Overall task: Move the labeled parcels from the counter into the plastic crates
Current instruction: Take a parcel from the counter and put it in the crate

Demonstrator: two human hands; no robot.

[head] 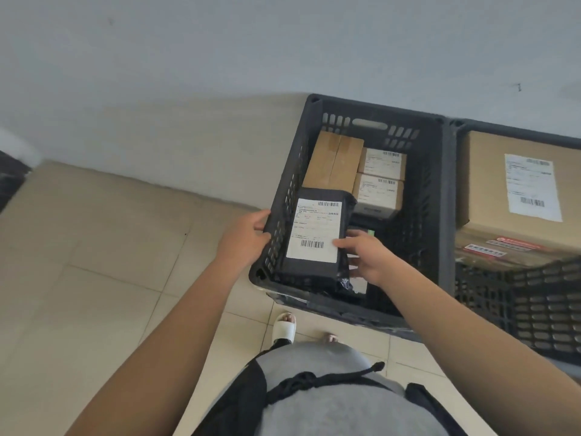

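A dark plastic crate (435,196) stands on the floor against the wall. Inside it at the near left lies a black poly-bag parcel (314,269) with a white shipping label. My right hand (364,256) is inside the crate, thumb on the label's right edge and fingers along the parcel's side, gripping it. My left hand (245,237) grips the crate's left rim from outside. Behind the parcel sit a plain brown carton (333,165) and two small labeled boxes (382,166), (377,196). A second dark crate (534,309) to the right holds a large labeled carton (518,190).
Beige floor tiles (103,253) spread to the left of the crates. A grey-white wall (220,58) runs behind them. My sandaled foot (284,328) stands just in front of the left crate. A dark object (11,180) shows at the far left edge.
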